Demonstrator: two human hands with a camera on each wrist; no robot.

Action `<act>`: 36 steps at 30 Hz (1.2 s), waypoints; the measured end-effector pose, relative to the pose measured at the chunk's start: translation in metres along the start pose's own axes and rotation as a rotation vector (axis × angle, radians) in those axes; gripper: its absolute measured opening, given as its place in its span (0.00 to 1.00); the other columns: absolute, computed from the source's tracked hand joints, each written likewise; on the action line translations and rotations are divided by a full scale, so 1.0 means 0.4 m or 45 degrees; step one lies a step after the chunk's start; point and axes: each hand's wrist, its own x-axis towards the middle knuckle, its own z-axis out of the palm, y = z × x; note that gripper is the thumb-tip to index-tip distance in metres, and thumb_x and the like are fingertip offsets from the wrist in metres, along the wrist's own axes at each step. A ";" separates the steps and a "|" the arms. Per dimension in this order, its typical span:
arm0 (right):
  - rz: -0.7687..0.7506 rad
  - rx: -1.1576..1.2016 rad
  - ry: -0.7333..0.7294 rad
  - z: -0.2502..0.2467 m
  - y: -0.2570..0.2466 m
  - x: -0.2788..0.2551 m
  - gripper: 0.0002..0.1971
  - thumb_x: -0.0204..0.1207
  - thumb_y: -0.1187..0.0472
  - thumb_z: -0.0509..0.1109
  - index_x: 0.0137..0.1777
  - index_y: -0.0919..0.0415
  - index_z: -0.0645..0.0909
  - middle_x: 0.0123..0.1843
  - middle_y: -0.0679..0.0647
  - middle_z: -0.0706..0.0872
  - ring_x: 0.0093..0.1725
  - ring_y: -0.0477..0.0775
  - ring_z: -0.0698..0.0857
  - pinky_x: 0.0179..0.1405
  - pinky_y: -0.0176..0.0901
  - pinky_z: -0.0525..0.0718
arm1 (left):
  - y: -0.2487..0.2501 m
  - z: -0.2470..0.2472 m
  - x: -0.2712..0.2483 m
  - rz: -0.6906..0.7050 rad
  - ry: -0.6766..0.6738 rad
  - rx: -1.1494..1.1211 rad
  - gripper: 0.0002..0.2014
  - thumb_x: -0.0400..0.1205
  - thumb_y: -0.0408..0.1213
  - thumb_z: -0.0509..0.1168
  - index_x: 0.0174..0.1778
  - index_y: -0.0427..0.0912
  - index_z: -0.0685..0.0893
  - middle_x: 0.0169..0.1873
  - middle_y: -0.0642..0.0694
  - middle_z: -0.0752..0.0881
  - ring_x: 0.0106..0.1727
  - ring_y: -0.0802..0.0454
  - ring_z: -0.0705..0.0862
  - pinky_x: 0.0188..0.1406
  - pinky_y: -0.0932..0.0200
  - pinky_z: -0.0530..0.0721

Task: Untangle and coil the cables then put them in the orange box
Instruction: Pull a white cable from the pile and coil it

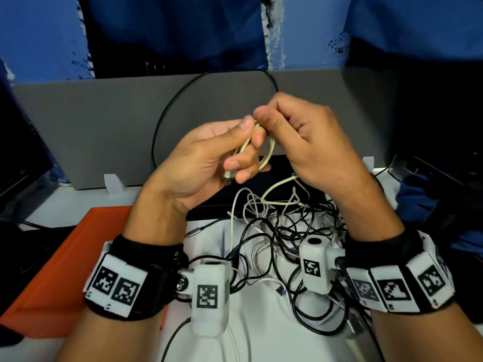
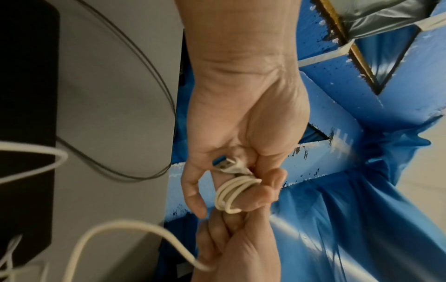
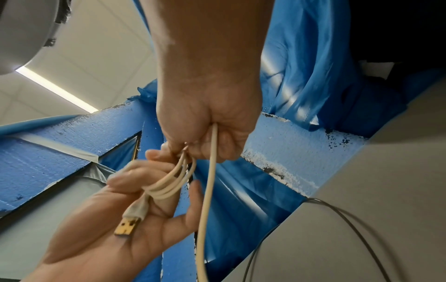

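A cream USB cable [image 1: 270, 150] is wound in small loops round the fingers of my left hand [image 1: 251, 134], thumb pressed on the turns. Its USB plug [image 3: 128, 225] lies against the left palm. My right hand [image 1: 264, 124], just to the right and touching the left fingertips, pinches the same cable; the free length [image 3: 207, 190] runs down from its fist to the pile. Both hands are raised above the tangle of black and white cables [image 1: 282, 244] on the white desk. The orange box [image 1: 78, 244] sits at the lower left, under my left forearm. In the left wrist view the coil [image 2: 231, 194] shows several turns.
A grey partition [image 1: 104, 126] stands behind the hands, with a black cable [image 1: 162, 121] looping across it. A black bar-shaped device [image 1: 277, 163] lies along the desk's back. Blue cloth [image 1: 423, 194] and dark gear sit at the right; a dark monitor [image 1: 18, 163] at the left.
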 end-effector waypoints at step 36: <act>0.074 0.167 -0.043 0.041 -0.001 0.004 0.13 0.90 0.53 0.65 0.58 0.57 0.90 0.42 0.45 0.90 0.37 0.39 0.84 0.37 0.33 0.78 | 0.019 -0.050 -0.019 0.071 0.034 0.358 0.16 0.92 0.38 0.50 0.52 0.36 0.82 0.23 0.53 0.70 0.26 0.55 0.67 0.47 0.51 0.79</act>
